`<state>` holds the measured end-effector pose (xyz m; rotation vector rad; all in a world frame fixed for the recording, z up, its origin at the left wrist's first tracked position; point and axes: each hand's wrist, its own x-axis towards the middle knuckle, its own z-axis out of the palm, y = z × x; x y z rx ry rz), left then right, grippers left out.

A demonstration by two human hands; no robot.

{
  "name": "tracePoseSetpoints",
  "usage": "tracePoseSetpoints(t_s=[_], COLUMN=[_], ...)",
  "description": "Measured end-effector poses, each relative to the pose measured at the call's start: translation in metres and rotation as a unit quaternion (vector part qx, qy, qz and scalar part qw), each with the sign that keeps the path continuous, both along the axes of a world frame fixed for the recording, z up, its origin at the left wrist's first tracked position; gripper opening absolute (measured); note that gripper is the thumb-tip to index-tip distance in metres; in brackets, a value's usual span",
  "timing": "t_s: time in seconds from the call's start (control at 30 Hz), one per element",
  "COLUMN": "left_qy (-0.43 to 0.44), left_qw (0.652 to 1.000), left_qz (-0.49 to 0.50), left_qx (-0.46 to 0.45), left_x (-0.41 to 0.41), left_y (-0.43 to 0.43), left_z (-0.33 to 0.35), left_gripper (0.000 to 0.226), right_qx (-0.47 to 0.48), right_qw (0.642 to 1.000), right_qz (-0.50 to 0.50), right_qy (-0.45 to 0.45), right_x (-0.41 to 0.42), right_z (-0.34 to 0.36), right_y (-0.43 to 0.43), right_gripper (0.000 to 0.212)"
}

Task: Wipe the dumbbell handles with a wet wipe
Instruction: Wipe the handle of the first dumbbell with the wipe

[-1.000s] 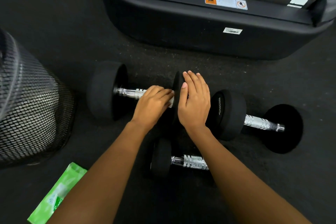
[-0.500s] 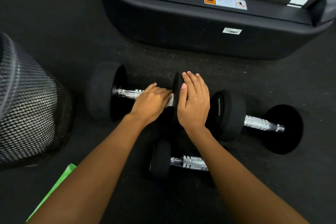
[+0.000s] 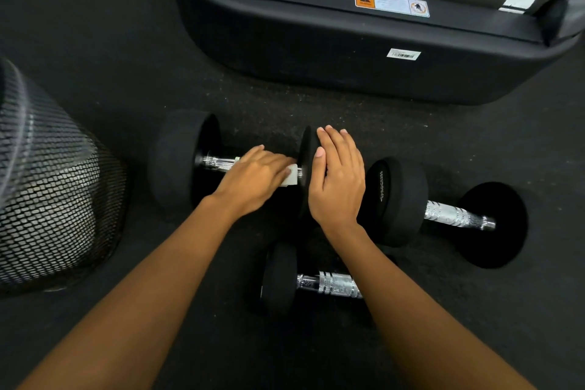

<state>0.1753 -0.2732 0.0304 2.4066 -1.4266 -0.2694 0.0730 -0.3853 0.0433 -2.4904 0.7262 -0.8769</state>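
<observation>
The left hand (image 3: 256,180) curls its fingers (image 3: 272,165) around a white wipe (image 3: 292,176), pressing it onto the handle (image 3: 218,163) of the far dumbbell (image 3: 177,161) on the floor. The right hand (image 3: 338,184) lies flat, fingers together, on that dumbbell's right head (image 3: 308,155), likely to stop it rolling. Two more dumbbells lie near this head, apparently awaiting wiping.

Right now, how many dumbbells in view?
3. One far left, being wiped under both hands; one right; a smaller one nearest, its right end hidden by the forearm. None visibly hidden elsewhere.

White wet wipe (image 3: 292,176) pressed on the far dumbbell's chrome handle (image 3: 220,162).
</observation>
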Motion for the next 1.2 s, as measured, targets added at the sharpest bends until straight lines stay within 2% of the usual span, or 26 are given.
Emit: tracePoseSetpoints(t_s=[0.1, 0.23, 0.37, 0.5, 0.67, 0.8, 1.0, 1.2], left_qy=[-0.027, -0.008, -0.014, 0.006, 0.007, 0.027, 0.027, 0.024], left_qw=[0.999, 0.994, 0.998, 1.0, 0.996, 0.995, 1.0, 0.996], left_qz=[0.038, 0.105, 0.058, 0.008, 0.079, 0.088, -0.007, 0.083], left_qx=[0.0, 0.01, 0.028, 0.008, 0.033, 0.049, 0.011, 0.034], left_x=[0.006, 0.0, -0.006, 0.002, 0.012, 0.002, 0.003, 0.008], left_y=[0.011, 0.001, -0.012, -0.001, 0.007, -0.013, -0.001, 0.003], left_z=[-0.003, -0.005, -0.004, -0.005, -0.006, -0.006, -0.001, -0.003], left_gripper=[0.035, 0.034, 0.025, 0.035, 0.039, 0.04, 0.036, 0.039], right_qx=[0.004, 0.004, -0.001, -0.01, -0.001, 0.003, 0.007, 0.008], right_qw=[1.0, 1.0, 1.0, 1.0, 1.0, 1.0, 1.0, 1.0], right_qz=[0.001, 0.0, -0.001, 0.004, 0.005, 0.007, 0.006, 0.006], right_qy=[0.001, -0.001, 0.001, -0.004, -0.006, -0.002, -0.002, -0.003], right_x=[0.0, 0.001, 0.001, 0.001, 0.001, 0.001, 0.0, 0.001], right_z=[0.0, 0.0, 0.0, -0.001, 0.0, 0.001, 0.001, 0.002], right_y=[0.0, 0.0, -0.001, -0.001, -0.001, -0.001, 0.0, -0.001], right_gripper=[0.042, 0.042, 0.042, 0.042, 0.041, 0.041, 0.042, 0.042])
